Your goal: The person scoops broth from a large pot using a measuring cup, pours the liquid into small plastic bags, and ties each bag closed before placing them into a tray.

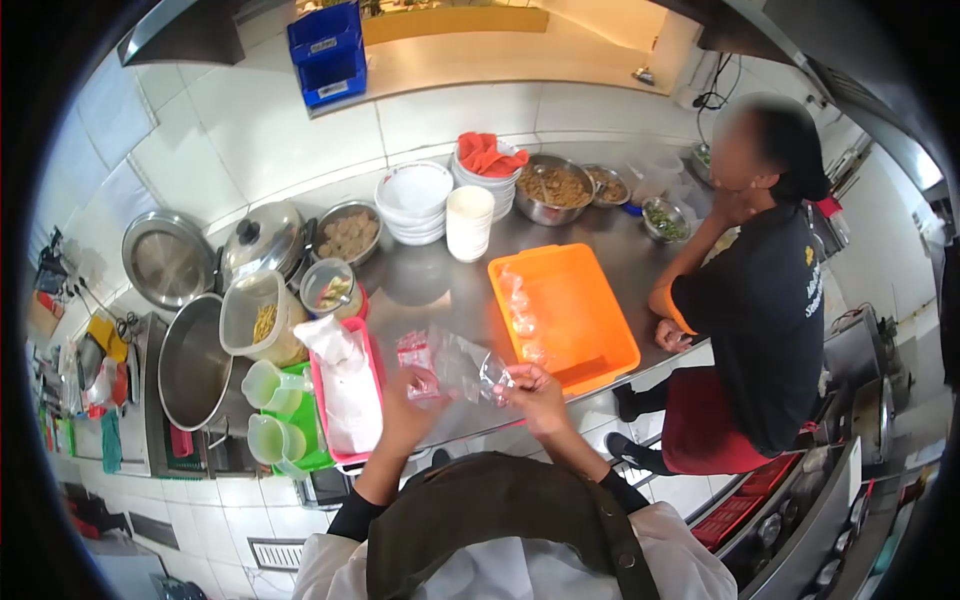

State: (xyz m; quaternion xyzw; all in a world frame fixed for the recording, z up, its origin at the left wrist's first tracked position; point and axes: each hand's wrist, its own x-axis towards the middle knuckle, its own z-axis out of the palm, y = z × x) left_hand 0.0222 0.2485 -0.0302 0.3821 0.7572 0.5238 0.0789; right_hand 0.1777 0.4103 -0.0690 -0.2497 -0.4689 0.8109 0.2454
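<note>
Over the front edge of the steel counter, my right hand (537, 398) pinches a clear plastic bag (492, 375) between thumb and fingers. My left hand (403, 415), slightly blurred, is closed at the lower end of a clear plastic packet with red print (415, 352). Thin clear plastic stretches between the two hands. Just beyond my right hand is an orange tray (592, 330) with several small clear-wrapped portions along its left side. To the left of my left hand is a pink tray (372, 362) lined with white material.
White bowls (412, 195), a stack of white cups (469, 225) and metal bowls of food (553, 190) line the back. Pots, a clear tub (262, 315) and measuring jugs (275, 388) crowd the left. A person in a black shirt (765, 300) sits at the right, one hand by the counter edge.
</note>
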